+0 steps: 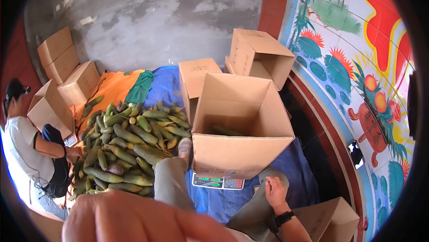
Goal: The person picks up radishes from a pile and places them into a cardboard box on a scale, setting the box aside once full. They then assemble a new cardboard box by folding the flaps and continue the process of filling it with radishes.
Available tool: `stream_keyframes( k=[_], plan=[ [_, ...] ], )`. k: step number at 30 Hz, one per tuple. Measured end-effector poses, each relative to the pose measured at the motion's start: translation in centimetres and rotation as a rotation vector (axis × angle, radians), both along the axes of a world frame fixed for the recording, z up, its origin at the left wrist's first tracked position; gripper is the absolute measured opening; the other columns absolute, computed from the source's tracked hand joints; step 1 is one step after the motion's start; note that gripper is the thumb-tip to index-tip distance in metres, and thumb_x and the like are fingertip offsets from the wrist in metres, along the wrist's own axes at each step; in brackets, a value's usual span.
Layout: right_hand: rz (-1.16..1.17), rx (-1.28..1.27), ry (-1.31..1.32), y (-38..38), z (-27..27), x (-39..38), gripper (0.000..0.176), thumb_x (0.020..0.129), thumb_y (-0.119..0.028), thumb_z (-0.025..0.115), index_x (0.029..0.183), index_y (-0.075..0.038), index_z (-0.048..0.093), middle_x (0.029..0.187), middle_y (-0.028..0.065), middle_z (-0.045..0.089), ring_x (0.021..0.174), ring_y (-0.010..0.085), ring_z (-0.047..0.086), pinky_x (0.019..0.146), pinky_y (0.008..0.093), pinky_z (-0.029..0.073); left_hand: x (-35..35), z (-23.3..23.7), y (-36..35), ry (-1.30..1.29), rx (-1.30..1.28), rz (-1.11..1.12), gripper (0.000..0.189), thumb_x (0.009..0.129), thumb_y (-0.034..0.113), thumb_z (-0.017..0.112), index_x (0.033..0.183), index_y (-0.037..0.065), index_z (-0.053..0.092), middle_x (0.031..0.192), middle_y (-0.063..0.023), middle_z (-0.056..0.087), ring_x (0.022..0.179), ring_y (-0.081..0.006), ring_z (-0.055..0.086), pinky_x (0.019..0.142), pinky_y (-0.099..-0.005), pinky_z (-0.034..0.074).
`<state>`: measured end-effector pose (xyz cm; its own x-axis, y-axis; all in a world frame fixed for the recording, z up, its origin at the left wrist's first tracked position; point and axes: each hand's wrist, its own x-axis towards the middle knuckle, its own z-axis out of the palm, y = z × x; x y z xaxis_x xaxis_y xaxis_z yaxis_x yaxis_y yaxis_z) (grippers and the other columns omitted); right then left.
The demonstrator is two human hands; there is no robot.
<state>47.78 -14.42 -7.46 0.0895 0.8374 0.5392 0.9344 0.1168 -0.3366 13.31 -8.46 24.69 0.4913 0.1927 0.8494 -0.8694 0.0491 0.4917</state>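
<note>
My left hand (134, 219) looms large and blurred at the bottom, close to the camera. Its back and knuckles show, but most fingers are cut off, so any hold is hidden. My right hand (275, 190), a dark watch on its wrist, is by my right knee, fingers curled in and nothing visible in them. Between my legs, an open cardboard box (243, 155) stands on a digital scale (217, 182) with lit green displays. Something dark green lies in the box's shadowed bottom. Left of my foot is a large heap of long green gourds (129, 146).
A co-worker (27, 148) crouches left, one hand at the heap, beside an open box (51, 108). More cartons (259, 56) stand behind my box and one (330, 219) lies at lower right. Blue (165, 79) and orange (114, 85) sheets cover the floor. A painted tile wall (330, 63) borders the right.
</note>
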Motion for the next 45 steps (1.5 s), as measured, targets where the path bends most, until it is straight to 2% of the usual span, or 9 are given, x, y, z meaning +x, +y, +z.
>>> stream_keyframes(
  k=[1, 3, 4, 13, 45],
  plan=[
    [0.014, -0.005, -0.001, 0.0, 0.0, 0.0, 0.017, 0.079, -0.008, 0.061, 0.096, -0.006, 0.061, 0.086, 0.0117, 0.061, 0.072, 0.0322, 0.059, 0.066, 0.0413, 0.048, -0.3, -1.2, -0.7, -0.001, -0.005, 0.014, 0.027, 0.088, 0.015, 0.058, 0.062, 0.007, 0.053, 0.073, -0.0068, 0.059, 0.072, -0.0169, 0.060, 0.087, -0.0506, 0.047],
    [-0.002, -0.018, -0.020, -0.2, 0.0, 0.1, 0.016, 0.080, -0.008, 0.060, 0.096, -0.006, 0.061, 0.086, 0.0121, 0.061, 0.073, 0.0326, 0.059, 0.066, 0.0417, 0.048, -1.2, -3.4, -0.9, -0.444, 0.194, -0.303, 0.023, 0.088, 0.021, 0.062, 0.070, 0.008, 0.059, 0.079, -0.0059, 0.063, 0.064, -0.0187, 0.061, 0.088, -0.0476, 0.049],
    [0.005, -0.023, -0.021, -0.3, 0.0, 0.1, 0.016, 0.080, -0.008, 0.060, 0.096, -0.006, 0.061, 0.086, 0.0121, 0.061, 0.073, 0.0326, 0.059, 0.066, 0.0417, 0.048, -1.5, -4.7, -0.5, -0.445, 0.191, -0.295, 0.023, 0.088, 0.021, 0.062, 0.070, 0.008, 0.059, 0.079, -0.0059, 0.063, 0.064, -0.0187, 0.061, 0.088, -0.0476, 0.049],
    [0.004, -0.026, -0.003, -0.4, -0.6, 0.6, 0.018, 0.079, -0.007, 0.060, 0.097, -0.006, 0.061, 0.081, 0.0117, 0.058, 0.072, 0.0322, 0.057, 0.066, 0.0418, 0.047, -2.4, -5.7, -1.3, -0.439, 0.172, -0.230, 0.023, 0.087, 0.020, 0.062, 0.069, 0.008, 0.058, 0.077, -0.0062, 0.062, 0.063, -0.0190, 0.060, 0.087, -0.0477, 0.049],
    [-0.011, -0.039, -0.070, -0.3, -0.3, 0.3, 0.016, 0.078, -0.006, 0.060, 0.094, -0.006, 0.061, 0.083, 0.0122, 0.058, 0.073, 0.0332, 0.057, 0.067, 0.0420, 0.047, -5.1, -6.8, 0.1, -0.422, 0.151, -0.179, 0.021, 0.085, 0.016, 0.061, 0.067, 0.006, 0.057, 0.071, -0.0073, 0.059, 0.058, -0.0199, 0.059, 0.080, -0.0477, 0.050]
  ],
)
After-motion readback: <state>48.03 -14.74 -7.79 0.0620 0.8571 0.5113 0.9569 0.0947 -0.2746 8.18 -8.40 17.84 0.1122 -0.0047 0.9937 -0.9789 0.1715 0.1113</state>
